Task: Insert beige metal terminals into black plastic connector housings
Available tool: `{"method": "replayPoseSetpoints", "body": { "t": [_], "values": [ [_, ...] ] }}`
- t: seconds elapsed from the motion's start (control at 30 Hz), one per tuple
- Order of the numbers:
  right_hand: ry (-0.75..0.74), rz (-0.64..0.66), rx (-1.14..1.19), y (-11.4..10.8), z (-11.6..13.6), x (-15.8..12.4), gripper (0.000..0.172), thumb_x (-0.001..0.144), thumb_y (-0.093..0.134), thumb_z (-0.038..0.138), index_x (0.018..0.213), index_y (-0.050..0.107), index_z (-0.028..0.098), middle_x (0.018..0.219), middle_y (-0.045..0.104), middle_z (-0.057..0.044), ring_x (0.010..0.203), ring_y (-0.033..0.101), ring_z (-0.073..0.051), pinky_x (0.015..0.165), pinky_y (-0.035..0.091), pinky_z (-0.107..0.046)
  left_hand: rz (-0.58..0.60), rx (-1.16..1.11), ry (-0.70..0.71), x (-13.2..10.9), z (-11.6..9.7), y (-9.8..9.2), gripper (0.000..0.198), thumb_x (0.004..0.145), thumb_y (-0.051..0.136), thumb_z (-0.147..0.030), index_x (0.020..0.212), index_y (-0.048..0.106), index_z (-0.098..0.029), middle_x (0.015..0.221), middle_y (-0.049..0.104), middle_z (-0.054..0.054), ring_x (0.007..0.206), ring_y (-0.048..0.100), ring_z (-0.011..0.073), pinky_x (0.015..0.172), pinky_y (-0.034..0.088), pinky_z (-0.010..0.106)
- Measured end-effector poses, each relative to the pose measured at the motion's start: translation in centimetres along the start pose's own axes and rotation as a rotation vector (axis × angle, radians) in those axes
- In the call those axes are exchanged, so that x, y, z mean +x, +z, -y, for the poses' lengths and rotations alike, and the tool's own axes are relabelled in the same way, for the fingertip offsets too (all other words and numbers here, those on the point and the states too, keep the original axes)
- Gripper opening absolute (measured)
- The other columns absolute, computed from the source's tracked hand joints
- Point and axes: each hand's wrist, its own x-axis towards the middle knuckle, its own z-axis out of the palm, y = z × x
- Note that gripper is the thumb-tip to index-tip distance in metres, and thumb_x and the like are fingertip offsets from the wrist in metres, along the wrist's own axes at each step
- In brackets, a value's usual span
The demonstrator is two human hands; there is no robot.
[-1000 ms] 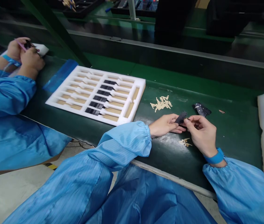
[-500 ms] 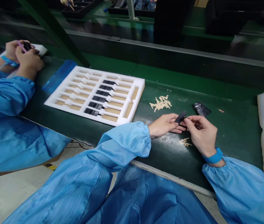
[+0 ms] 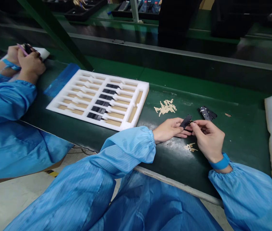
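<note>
I'm watching a small black part (image 3: 186, 122), tilted and held just above the dark green bench mat (image 3: 241, 160). The left hand (image 3: 168, 130) has it pinched closed between thumb and fingers. The right hand (image 3: 208, 138) is almost closed beside it, thumb and forefinger meeting at the part's edge. They may hold a thin sliver there, but it's too small for me to tell. For work this fine, I'd judge low, steady wrists and a light pinch best. A tan piece (image 3: 190, 147) lies just below the hands, with a heap of tan pieces (image 3: 166, 107) and a black component (image 3: 207, 113) beyond. Further left, a white foam tray (image 3: 140, 96) holds six black comb-like parts, and a co-worker's hands (image 3: 28, 59) work with a pink-handled tool (image 3: 21, 49).
</note>
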Motion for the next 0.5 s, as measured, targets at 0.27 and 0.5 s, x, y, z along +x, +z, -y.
{"method": "replayPoseSetpoints", "body": {
  "t": [0.27, 0.5],
  "values": [
    [0.008, 0.001, -0.024, 0.04, -0.14, 0.05, 0.024, 0.088, 0.075, 0.043, 0.093, 0.075, 0.019, 0.083, 0.075, -0.005, 0.067, 0.068, -0.018, 0.063, 0.056, -0.031, 0.008, -0.002, 0.011, 0.16, 0.13, -0.1, 0.024, 0.096, 0.049, 0.002, 0.113, 0.058, -0.012, 0.117, 0.073, 0.015, 0.096, 0.075, 0.0168, 0.108, 0.051, 0.044],
    [0.002, -0.003, -0.022, 0.05, -0.56, 0.07, 0.025, 0.087, 0.075, 0.044, 0.093, 0.075, 0.02, 0.083, 0.075, -0.005, 0.067, 0.069, -0.019, 0.063, 0.057, -0.032, -0.005, -0.002, 0.009, 0.12, 0.19, -0.12, 0.025, 0.096, 0.047, 0.002, 0.114, 0.058, -0.011, 0.115, 0.073, 0.015, 0.096, 0.075, 0.0171, 0.108, 0.05, 0.045]
  ]
}}
